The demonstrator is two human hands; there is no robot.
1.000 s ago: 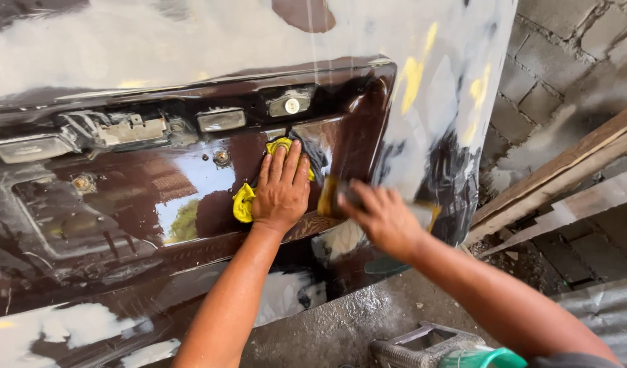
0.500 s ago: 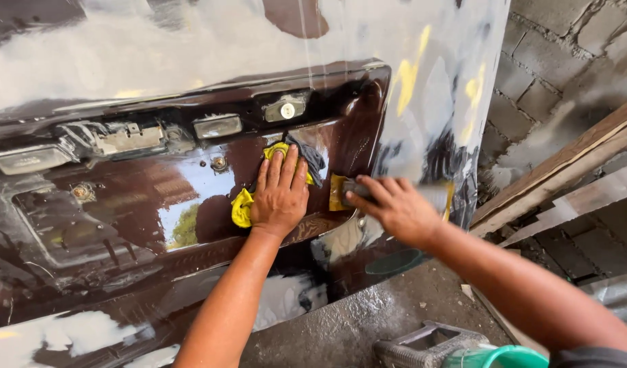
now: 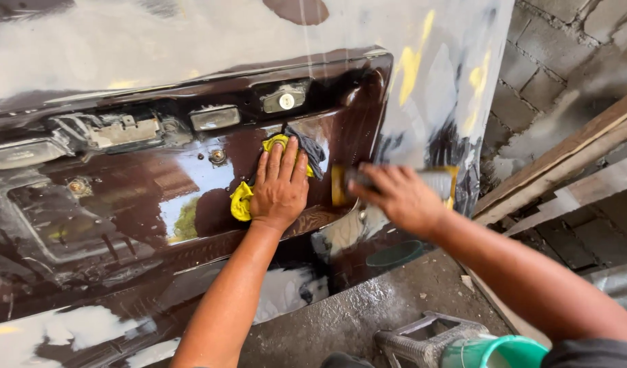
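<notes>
A dark brown car panel (image 3: 123, 204), patched with pale filler, stands upright and fills the left and middle of the view. The left hand (image 3: 281, 187) lies flat and open-fingered against it, pressing a yellow cloth (image 3: 241, 201) to the glossy surface below a small round lamp fitting (image 3: 285, 101). Just to the right, the right hand (image 3: 399, 197) is closed around a sanding block (image 3: 436, 182), held against the panel's edge; the hand is blurred. Lower right, a green bucket (image 3: 504, 352) sits on the concrete floor (image 3: 368, 307), beside wooden planks (image 3: 566, 177) leaning on a block wall (image 3: 566, 61).
</notes>
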